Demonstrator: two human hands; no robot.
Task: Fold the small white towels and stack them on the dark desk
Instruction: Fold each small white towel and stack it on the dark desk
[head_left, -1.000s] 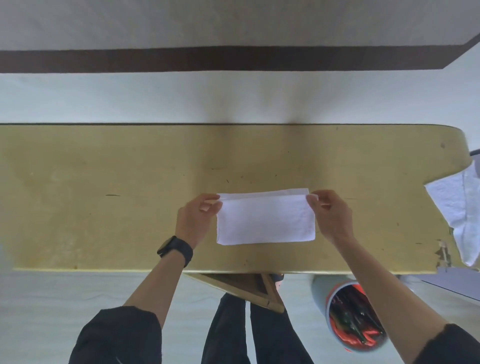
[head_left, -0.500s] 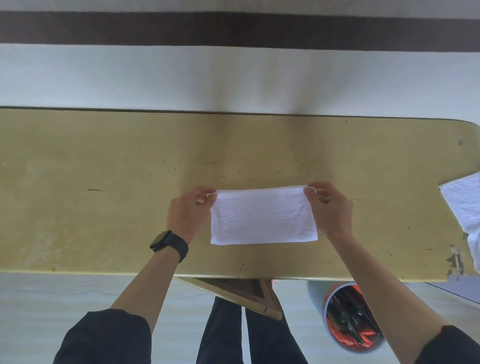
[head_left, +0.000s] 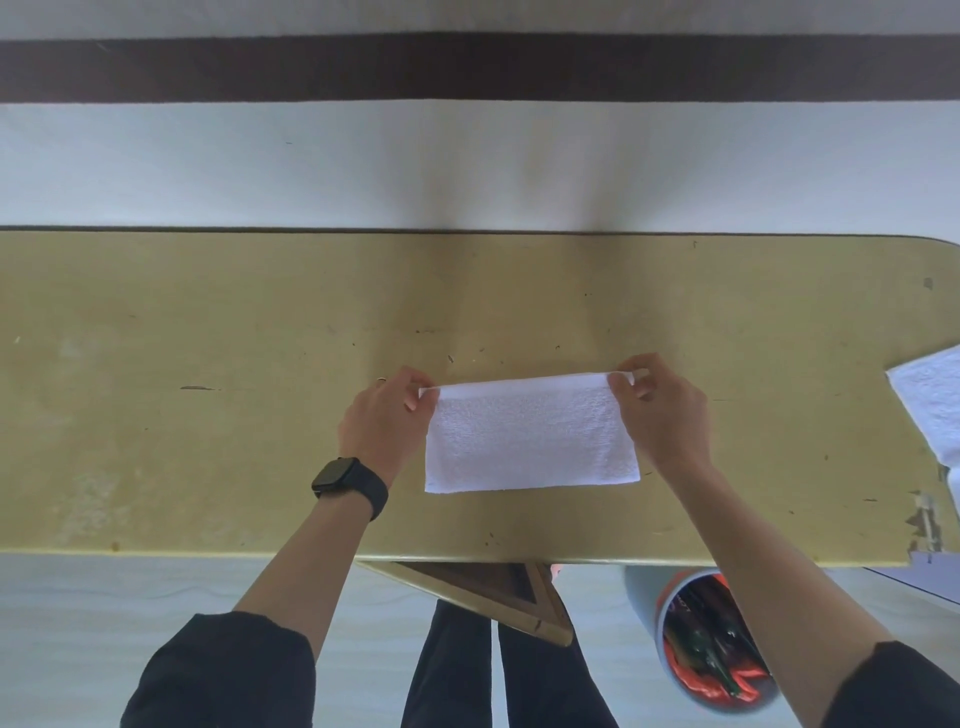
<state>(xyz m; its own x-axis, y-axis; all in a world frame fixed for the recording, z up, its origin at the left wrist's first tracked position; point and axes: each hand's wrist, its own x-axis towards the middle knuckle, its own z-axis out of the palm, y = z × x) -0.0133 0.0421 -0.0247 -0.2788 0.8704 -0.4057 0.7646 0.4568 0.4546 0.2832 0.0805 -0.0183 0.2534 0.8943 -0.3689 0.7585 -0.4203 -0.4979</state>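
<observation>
Both hands on one small white towel (head_left: 530, 441): left hand (head_left: 382, 423) pinches its far-left corner between thumb and fingers, right hand (head_left: 660, 415) pinches its far-right corner the same way. The towel is a wide rectangle, near edge down on the desk (head_left: 208, 364), close to my side and about mid-width. I can't tell if the far edge is off the surface or just resting. My read: this is the half fold, with the far edges being matched up. To do it well, use equal pull on both corners so the far edge runs straight. Check that the layers sit flush at both ends before letting go, then press flat outward from the middle. The cloth is soft terry, so it will creep if one hand drops first. The next fold probably goes end to end, so the corners need to be square now. Around the towel: more white towels (head_left: 930, 400) lie well off to its right, hanging over the end of the desk. The desk corner is chipped (head_left: 924, 525) to the right and nearer me, and could snag cloth pulled across it. A wooden triangular frame (head_left: 483, 587) sits below the towel, under the desk's near edge. A bin of bottles (head_left: 711, 654) stands on the floor, below and right of the towel. Black watch (head_left: 348, 483) on my left wrist, left of the towel. Nothing blocks the fold itself.
</observation>
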